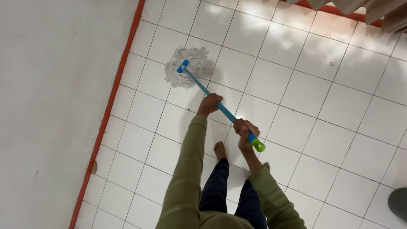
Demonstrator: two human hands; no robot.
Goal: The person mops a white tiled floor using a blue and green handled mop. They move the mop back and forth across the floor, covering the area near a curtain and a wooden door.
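Note:
I hold a mop with a blue handle point(198, 82) and a green end cap point(258, 146). Its white string head point(188, 68) lies spread on the white tiled floor point(305, 97) ahead of me. My left hand point(209, 104) grips the handle partway down. My right hand point(244, 131) grips it near the green cap. Both arms wear olive green sleeves. My bare feet point(219, 150) stand on the tiles under the handle.
A white wall point(51, 106) with an orange-red base strip point(111, 101) runs along the left. Beige cloth point(373, 10) hangs at the top right over another red strip. A dark rounded object point(398, 203) sits at the right edge.

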